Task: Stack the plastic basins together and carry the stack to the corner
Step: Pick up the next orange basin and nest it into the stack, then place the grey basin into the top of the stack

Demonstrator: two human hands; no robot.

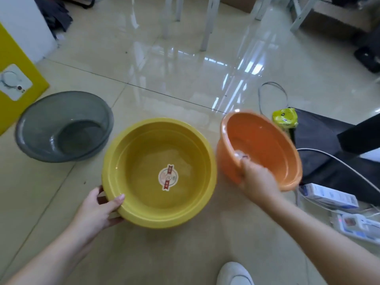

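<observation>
Closest in, your white shoe [234,274] sits at the bottom edge on the tiled floor [185,79]. Just past it, your left hand [98,208] is clamped on the near-left rim of the yellow basin [159,171], thumb hooked over the lip and fingers tucked underneath. That basin is dead centre in front of you, with a round sticker [168,177] stuck to its bottom.

Your right hand [257,177] has a grip on the near rim of the orange basin [261,149], which is tipped up so its opening leans toward you, right beside the yellow one on its right. It's a bit blurry, so I can't tell whether it's fully off the floor.

Further out on the left, the grey basin [63,126] sits flat on the floor, well apart from either hand, next to a yellow box [12,79]. Off to your right there's a black mat [320,140] with a yellow-green packet [284,118] at its edge, plus some white boxes [331,195] and cables.
</observation>
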